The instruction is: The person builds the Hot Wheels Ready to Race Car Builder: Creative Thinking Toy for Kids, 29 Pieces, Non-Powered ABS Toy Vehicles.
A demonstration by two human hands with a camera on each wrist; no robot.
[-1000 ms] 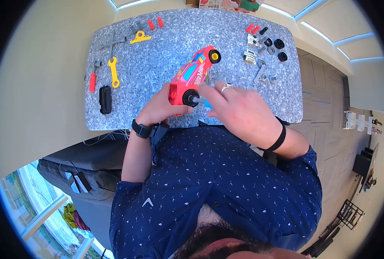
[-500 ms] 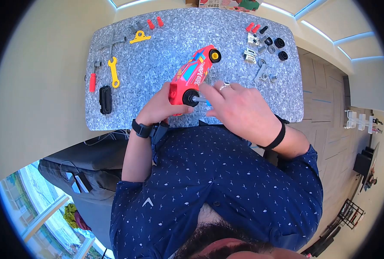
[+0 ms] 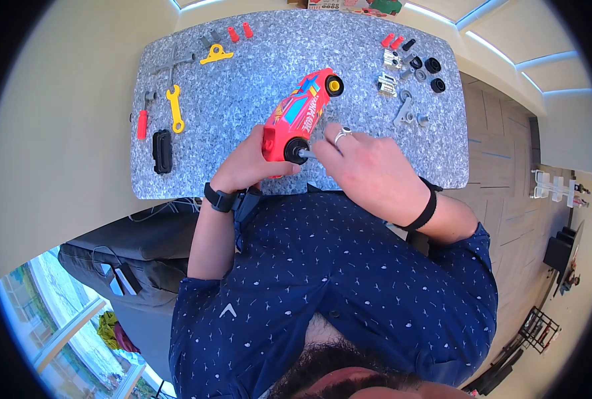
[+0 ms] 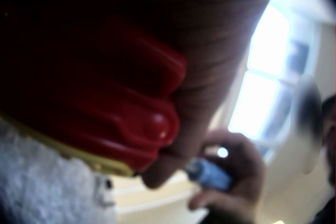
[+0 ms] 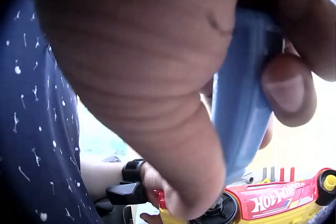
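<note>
A red toy race car (image 3: pixel 300 113) lies at a slant near the table's front edge. My left hand (image 3: pixel 248 156) grips its near end, thumb beside the near black wheel (image 3: pixel 296 150). My right hand (image 3: pixel 372 169) holds a toy screwdriver with a blue handle (image 5: pixel 242 87), fingers and thumb curled round it. The screwdriver's grey shaft (image 3: pixel 307 154) reaches the middle of that near wheel. At the far end, another black wheel (image 3: pixel 334 86) has a yellow hub. In the left wrist view the car's red end (image 4: pixel 142 124) fills the palm.
Left on the speckled table (image 3: pixel 243 86) lie a yellow wrench (image 3: pixel 175 108), a grey cross-shaped tool (image 3: pixel 173 63), a red-handled tool (image 3: pixel 142 124), a black part (image 3: pixel 162 151) and a yellow part (image 3: pixel 216 54). Black wheels (image 3: pixel 432 64), silver parts (image 3: pixel 387 84) and grey pieces (image 3: pixel 404 110) lie right.
My right hand has turned a little and shifted slightly right, and the blue handle has gone out of sight in the head view. The left hand and car stay nearly still.
</note>
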